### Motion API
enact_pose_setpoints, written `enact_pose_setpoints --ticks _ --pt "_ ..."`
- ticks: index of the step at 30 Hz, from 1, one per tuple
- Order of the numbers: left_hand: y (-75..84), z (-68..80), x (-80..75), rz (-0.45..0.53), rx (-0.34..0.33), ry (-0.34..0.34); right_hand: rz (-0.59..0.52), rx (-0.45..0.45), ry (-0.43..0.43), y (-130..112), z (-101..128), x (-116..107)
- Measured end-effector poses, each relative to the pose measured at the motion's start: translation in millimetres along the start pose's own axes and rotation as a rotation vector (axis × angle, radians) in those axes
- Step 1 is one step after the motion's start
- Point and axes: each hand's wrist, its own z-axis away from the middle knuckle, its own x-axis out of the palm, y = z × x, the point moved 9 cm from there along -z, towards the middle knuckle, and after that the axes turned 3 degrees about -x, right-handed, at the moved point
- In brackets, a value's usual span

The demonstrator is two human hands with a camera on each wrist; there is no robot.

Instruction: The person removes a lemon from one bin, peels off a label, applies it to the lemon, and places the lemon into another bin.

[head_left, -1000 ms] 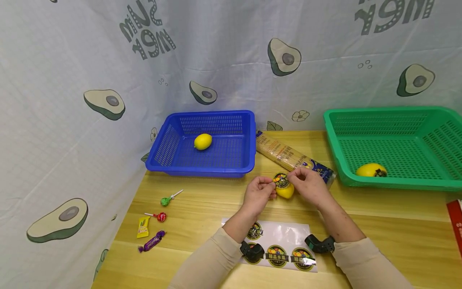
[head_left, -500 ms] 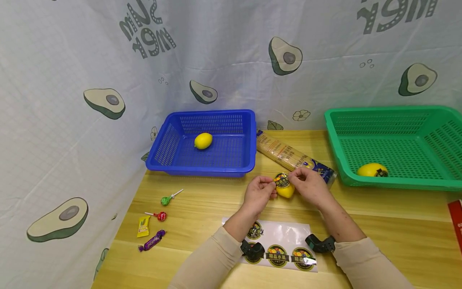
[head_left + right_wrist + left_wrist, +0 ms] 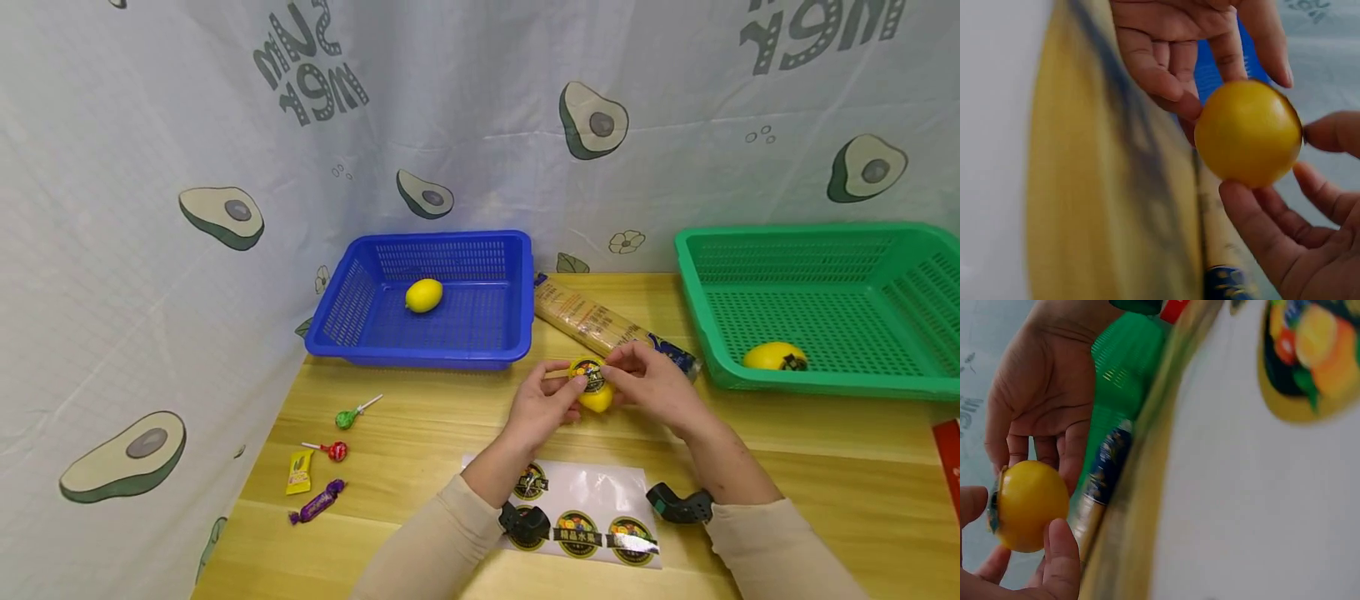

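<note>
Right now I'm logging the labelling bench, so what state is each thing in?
Lemon: held off the table, round sticker on top.
Left hand: gripping the lemon.
Right hand: fingers on the sticker.
Blue basket: holds one bare lemon.
Green basket: holds one stickered lemon.
Sticker sheet: partly used.

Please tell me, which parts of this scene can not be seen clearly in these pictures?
- Sticker on the held lemon: head view, print too small to read.
- Lemon underside: head view, fingers of the left hand and right hand cover it.
- Sticker sheet: both wrist views, blurred.
- Red item: head view, cut off by right edge.
</note>
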Motion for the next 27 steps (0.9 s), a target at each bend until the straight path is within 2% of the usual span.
enact_pose_setpoints --ticks 6,9,13,17,20,27 --pt "37.4 21.8 8.2 -0.026 0.088 -0.095 -0.074 -0.168 -0.016 -37 18 -12" --pt "55.8 34.0 7.7 -0.096 0.143 -0.132 -0.065 -0.198 -0.068 -49 25 -6" --pt "70.4 46.1 7.0 -0.186 0.194 -0.148 -0.012 -0.194 -0.103 -58 31 4" --pt "78.7 52.6 6.9 -0.216 0.227 -0.154 0.068 -0.207 -0.01 -63 32 4" --pt "82.2 53.7 5.5 -0.204 0.238 -0.143 0.126 -0.263 0.08 -67 33 2" --pt "82.3 50.4 1.4 -0.178 0.242 -0.123 0.131 -0.395 0.226 -74 36 1"
